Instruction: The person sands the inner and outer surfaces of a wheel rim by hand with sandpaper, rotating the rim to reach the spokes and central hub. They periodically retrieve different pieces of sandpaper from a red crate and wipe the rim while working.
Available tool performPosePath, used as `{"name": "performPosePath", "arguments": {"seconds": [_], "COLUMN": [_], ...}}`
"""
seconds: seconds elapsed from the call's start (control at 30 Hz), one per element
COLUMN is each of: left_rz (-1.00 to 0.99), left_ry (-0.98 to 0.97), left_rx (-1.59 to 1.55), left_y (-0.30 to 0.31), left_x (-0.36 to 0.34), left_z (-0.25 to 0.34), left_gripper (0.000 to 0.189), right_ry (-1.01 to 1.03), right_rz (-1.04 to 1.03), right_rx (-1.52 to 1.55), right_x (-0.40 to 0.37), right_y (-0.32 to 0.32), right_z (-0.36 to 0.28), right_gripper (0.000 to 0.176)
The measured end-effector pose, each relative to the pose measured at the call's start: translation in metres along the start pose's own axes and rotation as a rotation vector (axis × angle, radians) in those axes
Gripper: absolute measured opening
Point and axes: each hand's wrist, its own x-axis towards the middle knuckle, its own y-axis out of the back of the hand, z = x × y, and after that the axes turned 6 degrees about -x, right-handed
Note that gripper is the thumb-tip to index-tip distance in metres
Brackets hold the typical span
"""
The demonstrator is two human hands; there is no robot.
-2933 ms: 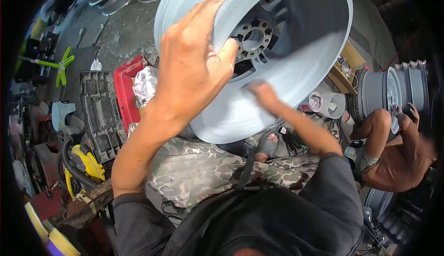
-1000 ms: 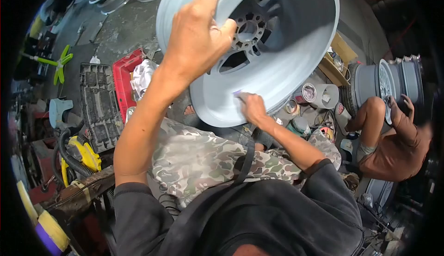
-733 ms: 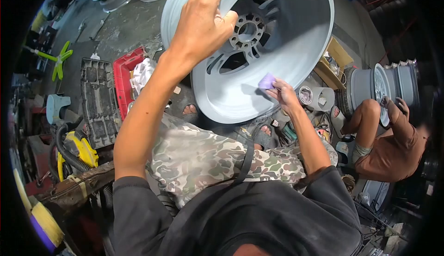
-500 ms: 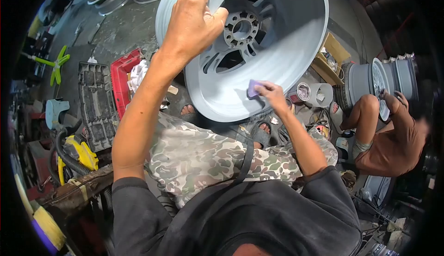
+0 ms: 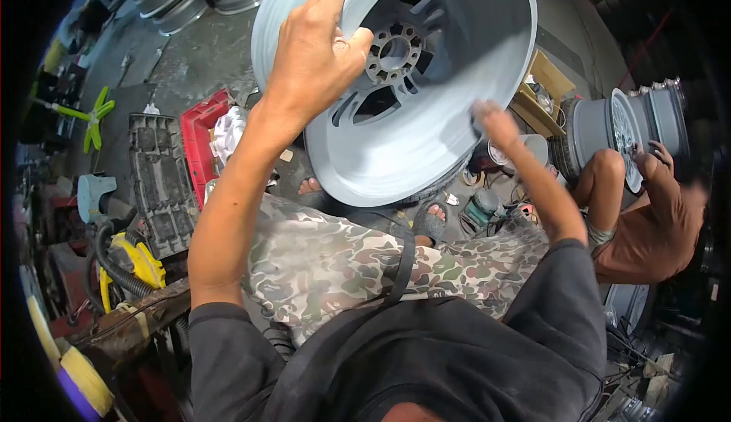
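A large grey wheel rim (image 5: 381, 174) stands tilted in front of me, its hollow barrel facing me and the hub with bolt holes deep inside. My left hand (image 5: 316, 52) is closed over the rim's upper left edge. At the barrel's right inner wall is my right hand (image 5: 499, 126), smeared by motion, with the fingers pressed toward the metal. A purple sanding pad (image 5: 480, 114) in those fingers shows only as a blur now; the half-second-earlier view shows it plainly.
To the right a co-worker in a brown shirt (image 5: 647, 239) sits handling another wheel (image 5: 623, 140). A cardboard box (image 5: 542, 91) and a power sander (image 5: 483, 209) lie nearby. On the left are a red crate (image 5: 199, 144), a black plastic panel (image 5: 158, 182) and a yellow machine (image 5: 133, 258).
My right hand has swept up and to the right along the barrel's inner wall with the sanding pad. My left hand keeps its hold, and the rim sits nearly the same.
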Motion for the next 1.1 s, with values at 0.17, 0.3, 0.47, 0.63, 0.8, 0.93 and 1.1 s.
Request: {"name": "performPosePath", "arguments": {"seconds": [0.17,0.3,0.47,0.63,0.8,0.93,1.1], "left_rz": [0.056,0.098,0.010,0.030,0.064,0.033,0.085], "left_ry": [-0.113,-0.241,-0.122,-0.158,-0.217,-0.124,-0.220], "left_rx": [0.014,0.021,0.017,0.072,-0.029,0.001,0.059], "left_y": [-0.002,-0.004,0.000,0.000,-0.005,0.001,-0.004], "left_x": [0.001,0.007,0.001,0.003,0.005,0.001,-0.006], "left_z": [-0.003,-0.028,-0.018,-0.020,-0.023,-0.013,-0.007], "left_gripper": [0.045,0.033,0.059,0.049,0.033,0.033,0.032], "right_ry": [0.005,-0.181,-0.058,-0.061,0.045,-0.123,-0.228], "right_rz": [0.140,-0.082,0.260,0.030,0.115,0.201,0.151], "right_rx": [-0.295,0.776,1.405,0.729,-0.104,0.061,1.169], "right_x": [0.012,0.010,0.016,-0.004,-0.020,-0.033,-0.033], "right_y": [0.002,0.001,0.120,0.003,0.003,-0.044,0.151], "right_z": [0.040,-0.121,-0.246,-0.134,0.039,-0.062,-0.252], "right_gripper": [0.043,0.038,0.046,0.032,0.048,0.035,0.029]}}
